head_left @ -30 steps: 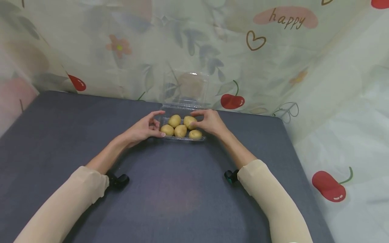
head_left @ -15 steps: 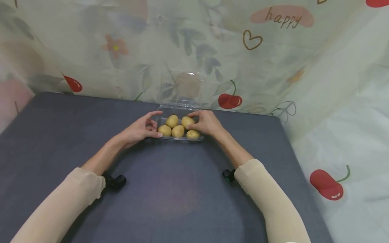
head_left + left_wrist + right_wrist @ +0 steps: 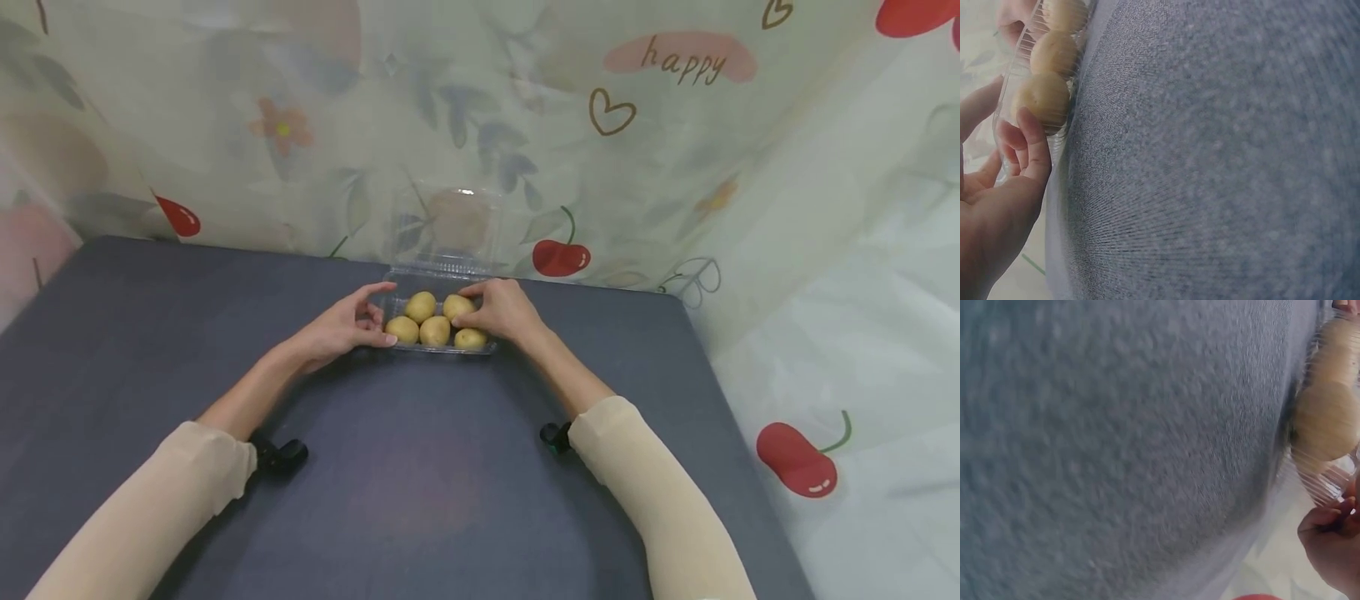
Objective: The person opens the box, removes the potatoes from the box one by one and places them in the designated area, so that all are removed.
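Note:
A clear plastic box [image 3: 442, 351] stands at the far edge of the table, its hinged lid [image 3: 450, 218] raised against the cloth. Inside are several yellow potatoes [image 3: 435, 331] in two rows. My left hand [image 3: 341, 327] grips the box's left end, thumb at the front corner and index finger toward the back. The left wrist view shows its fingers [image 3: 1035, 147] against the ribbed wall. My right hand [image 3: 506, 311] pinches the back right potato [image 3: 457, 306] between thumb and index finger. In the right wrist view that hand [image 3: 1335, 544] is partly cut off.
A dark grey table [image 3: 420, 483] spreads before me. Behind it hangs a printed cloth [image 3: 315, 192], continuing down the right side. Black wrist devices [image 3: 281, 456] sit at both sleeve cuffs.
The head view has shifted a little, so the scene sits slightly further left and lower. Both hands, the box and the potatoes keep nearly the same places relative to each other.

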`<state>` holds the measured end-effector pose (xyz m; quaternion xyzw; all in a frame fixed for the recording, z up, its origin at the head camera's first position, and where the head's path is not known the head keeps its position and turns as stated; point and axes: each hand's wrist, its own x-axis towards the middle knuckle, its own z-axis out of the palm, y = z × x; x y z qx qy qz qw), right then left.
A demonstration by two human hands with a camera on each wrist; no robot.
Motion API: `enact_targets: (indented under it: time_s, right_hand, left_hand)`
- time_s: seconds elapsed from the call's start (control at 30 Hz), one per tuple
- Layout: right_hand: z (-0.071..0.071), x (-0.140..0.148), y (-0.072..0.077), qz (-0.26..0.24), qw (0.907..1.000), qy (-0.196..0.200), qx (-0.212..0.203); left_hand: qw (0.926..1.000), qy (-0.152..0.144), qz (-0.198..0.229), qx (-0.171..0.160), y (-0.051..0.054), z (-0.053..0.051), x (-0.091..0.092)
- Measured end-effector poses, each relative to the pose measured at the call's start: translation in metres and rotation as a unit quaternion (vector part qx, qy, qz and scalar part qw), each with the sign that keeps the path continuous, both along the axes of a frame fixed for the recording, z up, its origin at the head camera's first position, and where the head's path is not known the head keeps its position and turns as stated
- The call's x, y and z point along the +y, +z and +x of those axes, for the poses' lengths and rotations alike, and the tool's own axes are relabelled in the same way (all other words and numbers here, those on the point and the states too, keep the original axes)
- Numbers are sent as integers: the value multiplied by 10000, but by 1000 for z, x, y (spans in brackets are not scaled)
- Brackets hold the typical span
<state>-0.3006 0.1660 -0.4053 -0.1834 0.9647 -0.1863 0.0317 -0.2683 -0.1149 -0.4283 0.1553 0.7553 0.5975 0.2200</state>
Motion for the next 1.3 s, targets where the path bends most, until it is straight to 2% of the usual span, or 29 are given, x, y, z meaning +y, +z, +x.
enact_targets:
  time_s: [0.13, 0.37, 0.9, 1.07, 1.3]
  right_hand:
    - [1, 2, -5, -297, 9995, -24, 63]
    - [3, 8, -4, -1002, 9949, -81, -42]
    - [15, 16, 6, -1563, 9870, 146, -350]
    - [18, 21, 9, -1962, 9795, 217, -393]
    - [17, 29, 11, -2600, 9640, 414, -375]
  left_hand:
    - [10000, -13, 1, 23, -2, 1, -1]
    - [10000, 21, 39, 2, 0, 1, 0]
    - [9999, 72, 50, -100, 0, 2, 0]
    - [9998, 74, 100, -132, -1, 2, 1]
    - [9999, 93, 85, -101, -1, 1, -1]
